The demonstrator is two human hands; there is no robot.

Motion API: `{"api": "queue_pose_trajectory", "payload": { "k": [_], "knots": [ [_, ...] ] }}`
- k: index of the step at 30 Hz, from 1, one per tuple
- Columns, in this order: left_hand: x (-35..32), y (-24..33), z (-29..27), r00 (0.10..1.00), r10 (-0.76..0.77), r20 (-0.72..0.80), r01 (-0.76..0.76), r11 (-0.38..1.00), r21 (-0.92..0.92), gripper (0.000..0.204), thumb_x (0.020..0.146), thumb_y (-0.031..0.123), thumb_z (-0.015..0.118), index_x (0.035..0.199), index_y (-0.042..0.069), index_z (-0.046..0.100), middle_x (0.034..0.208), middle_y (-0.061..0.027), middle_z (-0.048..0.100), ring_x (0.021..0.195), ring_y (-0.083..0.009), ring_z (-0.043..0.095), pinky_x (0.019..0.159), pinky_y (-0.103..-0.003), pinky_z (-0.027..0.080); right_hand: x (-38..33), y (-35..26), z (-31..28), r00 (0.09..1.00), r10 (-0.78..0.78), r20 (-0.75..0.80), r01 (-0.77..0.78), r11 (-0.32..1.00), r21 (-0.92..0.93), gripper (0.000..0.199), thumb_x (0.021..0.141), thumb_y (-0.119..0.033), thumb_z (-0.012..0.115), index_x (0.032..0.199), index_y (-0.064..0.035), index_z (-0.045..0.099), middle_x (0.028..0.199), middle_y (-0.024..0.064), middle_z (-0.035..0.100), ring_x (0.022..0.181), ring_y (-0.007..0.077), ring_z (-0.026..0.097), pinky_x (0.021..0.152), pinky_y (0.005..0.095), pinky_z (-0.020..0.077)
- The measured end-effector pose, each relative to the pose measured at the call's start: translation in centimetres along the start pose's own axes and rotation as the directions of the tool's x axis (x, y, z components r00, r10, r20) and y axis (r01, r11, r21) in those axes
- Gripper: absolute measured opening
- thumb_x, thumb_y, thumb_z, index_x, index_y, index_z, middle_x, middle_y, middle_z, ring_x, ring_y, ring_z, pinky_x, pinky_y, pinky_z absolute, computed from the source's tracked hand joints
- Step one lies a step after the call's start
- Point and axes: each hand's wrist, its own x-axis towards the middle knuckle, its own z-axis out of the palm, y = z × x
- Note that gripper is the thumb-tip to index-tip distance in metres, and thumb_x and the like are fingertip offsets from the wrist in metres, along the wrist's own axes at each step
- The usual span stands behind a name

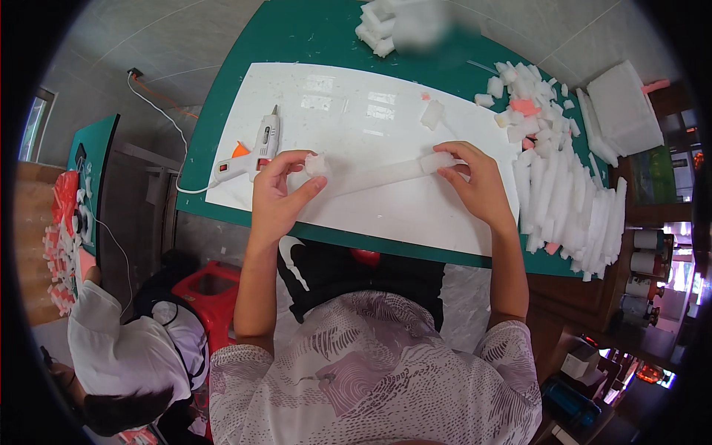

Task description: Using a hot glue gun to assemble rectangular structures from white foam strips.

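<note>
My left hand (280, 194) is closed around a white foam block (317, 165), gripped between thumb and fingers. A long white foam strip (378, 176) stretches between my two hands, low over the white board. At the strip's right end sits a short foam piece (436, 162), pinched by the thumb and fingers of my right hand (475, 182). Whether the strip's left end touches the block in my left hand cannot be made out. Just beyond my left hand lies a white glue gun (261, 148) with an orange trigger, its nozzle pointing away from me.
A glossy white board (348, 96) covers much of the green table (222, 96). Foam strips (567, 200) and small white and pink foam pieces (523, 104) pile up at the right. More foam blocks (382, 30) stand at the far edge. Another person (133, 345) sits at the left.
</note>
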Motion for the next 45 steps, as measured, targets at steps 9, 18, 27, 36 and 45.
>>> {"api": "queue_pose_trajectory", "payload": {
  "k": [9,18,27,36,45],
  "knots": [
    [-0.3,-0.2,-0.2,1.000,-0.001,0.023,-0.001,0.997,0.083,0.037,0.078,0.007,0.083,0.111,-0.001,0.069,0.111,-0.0076,0.070,0.105,-0.0145,0.060,0.098,-0.031,0.041,0.5,-0.6,0.4,0.996,-0.072,0.046,0.078,0.986,-0.146,0.032,0.088,-0.001,0.070,0.120,-0.0034,0.067,0.117,0.0125,0.068,0.098,0.0264,0.067,0.089,0.0339,0.0578],
    [-0.3,0.2,-0.7,0.999,0.033,-0.027,-0.028,0.981,0.193,0.039,0.078,0.009,0.084,0.113,-0.001,0.069,0.107,-0.0064,0.071,0.103,-0.0146,0.060,0.095,-0.031,0.044,0.6,-0.8,0.8,0.991,-0.120,0.057,0.128,0.976,-0.177,0.033,0.087,-0.001,0.071,0.119,-0.0026,0.067,0.115,0.0135,0.069,0.091,0.0282,0.067,0.084,0.0335,0.0565],
    [-0.3,0.7,-0.3,0.998,0.059,-0.028,-0.048,0.952,0.302,0.036,0.080,0.011,0.082,0.112,0.000,0.069,0.105,-0.0081,0.073,0.101,-0.0168,0.064,0.096,-0.032,0.047,0.7,-0.6,1.0,0.987,-0.146,0.068,0.157,0.967,-0.199,0.032,0.088,-0.002,0.071,0.119,-0.0031,0.067,0.115,0.0138,0.069,0.090,0.0286,0.067,0.084,0.0331,0.0557],
    [-0.8,0.8,0.2,1.000,0.025,0.008,-0.026,0.921,0.388,0.034,0.081,0.011,0.081,0.111,0.000,0.069,0.106,-0.0090,0.073,0.103,-0.0187,0.067,0.100,-0.033,0.048,0.8,-0.5,1.2,0.983,-0.173,0.068,0.182,0.967,-0.176,0.028,0.089,-0.006,0.068,0.116,-0.0022,0.066,0.109,0.0159,0.068,0.091,0.0333,0.064,0.085,0.0390,0.0520],
    [-1.1,0.4,0.4,0.999,0.001,0.036,-0.017,0.902,0.432,0.033,0.082,0.011,0.081,0.111,-0.001,0.069,0.107,-0.0104,0.073,0.102,-0.0203,0.068,0.097,-0.033,0.050,0.9,-0.1,1.1,0.982,-0.177,0.070,0.187,0.966,-0.180,0.028,0.089,-0.007,0.069,0.117,-0.0024,0.066,0.109,0.0159,0.068,0.090,0.0328,0.064,0.085,0.0386,0.0527]
  ]
}}
